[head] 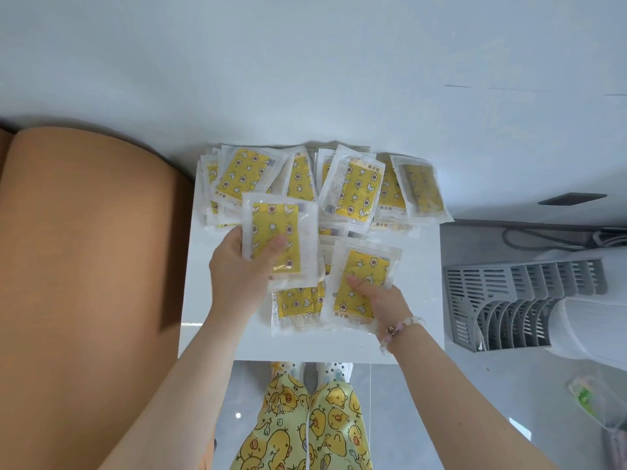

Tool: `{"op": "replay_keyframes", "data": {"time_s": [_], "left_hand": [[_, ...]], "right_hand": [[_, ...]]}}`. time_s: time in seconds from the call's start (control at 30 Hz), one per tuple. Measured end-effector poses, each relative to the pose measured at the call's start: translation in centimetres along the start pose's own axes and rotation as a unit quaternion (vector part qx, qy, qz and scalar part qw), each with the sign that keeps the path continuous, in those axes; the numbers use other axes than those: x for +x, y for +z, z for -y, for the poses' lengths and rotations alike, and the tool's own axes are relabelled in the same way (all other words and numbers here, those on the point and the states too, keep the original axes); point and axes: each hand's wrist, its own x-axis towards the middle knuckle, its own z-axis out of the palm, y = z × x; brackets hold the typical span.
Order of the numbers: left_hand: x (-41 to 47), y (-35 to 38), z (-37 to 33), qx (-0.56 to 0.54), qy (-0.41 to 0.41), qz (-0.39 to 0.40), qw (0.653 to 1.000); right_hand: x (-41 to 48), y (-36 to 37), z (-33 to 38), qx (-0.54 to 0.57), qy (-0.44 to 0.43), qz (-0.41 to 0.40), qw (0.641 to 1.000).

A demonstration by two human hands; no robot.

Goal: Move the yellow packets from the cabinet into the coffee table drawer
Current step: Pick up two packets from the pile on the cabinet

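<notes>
Centrally, a white desk (424,283) was seen from above, with a heap of yellow packets (353,188) spread along its 12 o'clock edge, overlapping one another in clear wrappers printed with stars, moons and flowers. One yellow packet (281,232) was gripped by the left hand (237,266) toward the 9 o'clock side of the desk, the thumb pressed on its printed face and the fingers hidden beneath it; it was held over the front of the heap. A second packet (364,266) was gripped by the right hand (380,300) toward 5 o'clock, with curled fingers laid over its lower half. Between the two hands, at 6 o'clock, a further packet (298,307) lay flat on the desk, partly covered by the one in the left hand. A bead bracelet (403,327) was worn on the right wrist. An orange-brown cushion (84,249) was placed just beside the desk at 9 o'clock, and a grey slatted rack (509,300) stood at 3 o'clock. Chick-patterned trousers (305,418) were visible at 6 o'clock.
</notes>
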Motion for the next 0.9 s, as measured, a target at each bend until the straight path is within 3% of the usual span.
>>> {"op": "replay_keyframes", "data": {"time_s": [0.1,0.23,0.43,0.57,0.7,0.83,0.9], "left_hand": [[-1.1,1.9,-0.6,-0.106,-0.053,0.06,0.991],[-3.1,4.6,1.1,-0.056,-0.086,0.082,0.991],[-4.0,6.0,2.2,0.015,-0.041,0.045,0.998],[-4.1,7.1,2.8,0.106,0.045,0.036,0.993],[-3.9,7.4,4.2,0.182,0.069,0.031,0.98],[-4.0,7.2,3.8,0.196,0.057,0.061,0.977],[-3.0,6.3,2.6,0.192,0.001,0.127,0.973]], "right_hand": [[0.0,0.3,0.2,0.01,0.017,0.033,0.999],[0.0,0.6,0.7,0.122,0.059,0.054,0.989],[-0.3,-0.3,1.6,0.237,0.056,0.105,0.964],[-0.7,-0.1,1.4,0.196,0.035,0.151,0.968],[-0.5,-0.4,0.2,0.131,0.024,0.121,0.984],[-0.4,-0.7,-0.2,0.142,0.034,0.111,0.983],[-0.6,-0.4,-0.1,0.164,0.042,0.125,0.978]]}}
